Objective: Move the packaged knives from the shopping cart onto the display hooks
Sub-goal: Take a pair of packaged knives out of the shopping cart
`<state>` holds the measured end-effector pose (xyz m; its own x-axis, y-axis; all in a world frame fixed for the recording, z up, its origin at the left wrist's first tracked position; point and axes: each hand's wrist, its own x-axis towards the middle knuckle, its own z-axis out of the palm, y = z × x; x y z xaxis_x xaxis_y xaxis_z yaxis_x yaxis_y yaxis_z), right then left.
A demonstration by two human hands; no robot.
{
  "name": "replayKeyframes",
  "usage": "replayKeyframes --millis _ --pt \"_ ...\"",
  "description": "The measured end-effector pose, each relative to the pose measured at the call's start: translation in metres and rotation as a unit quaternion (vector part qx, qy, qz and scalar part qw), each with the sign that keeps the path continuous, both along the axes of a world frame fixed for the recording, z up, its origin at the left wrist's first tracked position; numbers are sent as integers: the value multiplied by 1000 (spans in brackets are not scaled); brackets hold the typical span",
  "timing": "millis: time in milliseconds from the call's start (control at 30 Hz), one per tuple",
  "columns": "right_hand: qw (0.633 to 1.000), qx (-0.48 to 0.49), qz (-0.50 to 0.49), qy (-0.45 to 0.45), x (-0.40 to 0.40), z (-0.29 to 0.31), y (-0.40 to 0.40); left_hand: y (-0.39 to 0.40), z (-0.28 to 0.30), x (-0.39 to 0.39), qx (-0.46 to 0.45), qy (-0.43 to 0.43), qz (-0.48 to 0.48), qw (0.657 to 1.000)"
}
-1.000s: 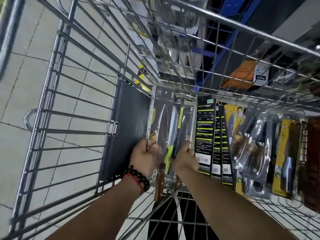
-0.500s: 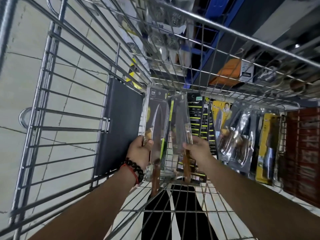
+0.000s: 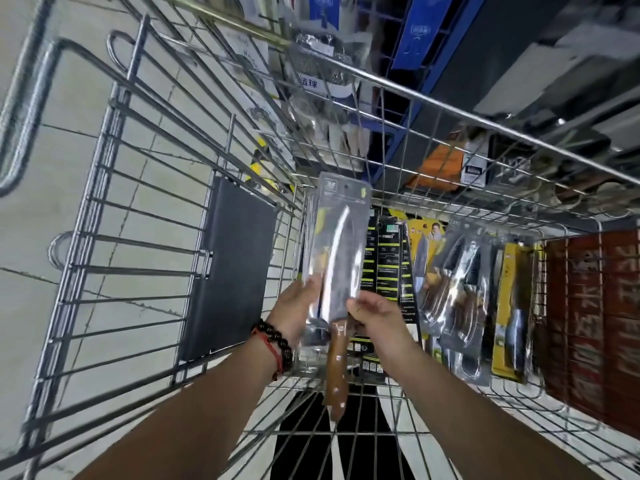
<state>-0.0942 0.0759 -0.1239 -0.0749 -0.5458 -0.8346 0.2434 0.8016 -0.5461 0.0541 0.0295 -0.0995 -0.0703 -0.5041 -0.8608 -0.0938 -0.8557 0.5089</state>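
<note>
Inside the wire shopping cart (image 3: 104,237), both hands hold up a stack of clear-packaged knives (image 3: 341,244); the front knife has a curved blade and a brown wooden handle hanging down. My left hand (image 3: 294,306), with a bead bracelet on its wrist, grips the stack's left edge. My right hand (image 3: 377,317) grips the right edge. Further packaged knives stand in the cart to the right: black and yellow cards (image 3: 389,261), clear packs with wooden handles (image 3: 457,282), a yellow pack (image 3: 512,313). No display hooks are clearly visible.
A dark flat board (image 3: 232,265) leans against the cart's left wall. A red-brown box (image 3: 595,323) fills the cart's right end. Store shelving with blue uprights (image 3: 398,133) and goods lies beyond the cart's far rim. Tiled floor is on the left.
The hands pulled several clear knife packs apart from the row, brought them together into one stack and raised it higher in the cart. The view has tilted upward.
</note>
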Motion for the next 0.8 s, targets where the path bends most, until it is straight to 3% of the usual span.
replayKeyframes --millis 100,200,233,267,300,367,467,500,533,700,800 --pt "997 -31 47 44 4 0 -4 3 -8 8 -25 -44 12 999" --pt "997 -35 -32 58 4 -17 -19 5 -15 15 -51 -71 62 994" --pt "993 -46 6 108 4 -29 -25 5 -13 17 -56 -74 75 993" --pt "970 -77 120 194 5 -38 -33 6 -12 18 -59 -74 84 992" --pt "906 -116 289 285 7 -52 -39 6 -11 20 -64 -75 89 991" --pt "699 -168 581 382 19 -68 -52 7 -10 23 -76 -68 84 991" --pt "380 -205 793 430 35 -77 -62 7 -15 26 -95 -57 79 991" --pt "323 -210 817 428 37 -84 -61 6 -16 25 -93 -59 77 991" --pt "313 -205 823 428 37 -91 -59 5 -17 25 -92 -65 76 991" --pt "439 -211 756 437 -1 -104 -45 12 -25 32 -92 -113 15 989" --pt "444 -198 760 430 -36 -96 -40 14 -26 31 -90 -110 13 990"
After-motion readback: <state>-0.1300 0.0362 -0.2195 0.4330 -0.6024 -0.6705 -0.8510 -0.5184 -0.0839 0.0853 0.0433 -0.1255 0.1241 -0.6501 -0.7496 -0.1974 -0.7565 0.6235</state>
